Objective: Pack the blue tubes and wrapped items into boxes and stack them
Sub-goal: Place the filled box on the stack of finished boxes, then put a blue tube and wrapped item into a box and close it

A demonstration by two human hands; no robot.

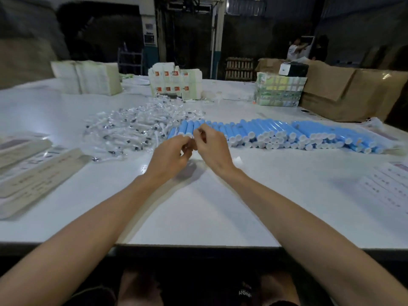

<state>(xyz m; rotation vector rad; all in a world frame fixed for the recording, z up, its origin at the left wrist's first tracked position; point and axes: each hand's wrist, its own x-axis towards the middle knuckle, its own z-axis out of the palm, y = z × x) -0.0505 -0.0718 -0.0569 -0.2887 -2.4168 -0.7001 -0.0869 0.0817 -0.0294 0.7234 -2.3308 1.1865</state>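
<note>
Your left hand [171, 154] and right hand [212, 146] meet where blue tubes [276, 133] border wrapped items [136, 129], likely to reach both. I cannot tell what either curled grip holds

Dim warehouse-type hall, walls dark. Big white table [209, 206] fills the foreground, glossy, w/ bright glare patches on its left side. Behind table, centre: white pillar [150, 29] w/ blue base & notices stuck on it, then a dark doorway [185, 40]. Behind table's far left corner: metal rack [130, 60] & a grey-brown bulk, too dark to tell. Behind table's far right: wooden pallet [239, 68] on edge, barred window [245, 5] high up, two people [294, 49] standing. Floor below table's near edge: black, no detail.
</note>
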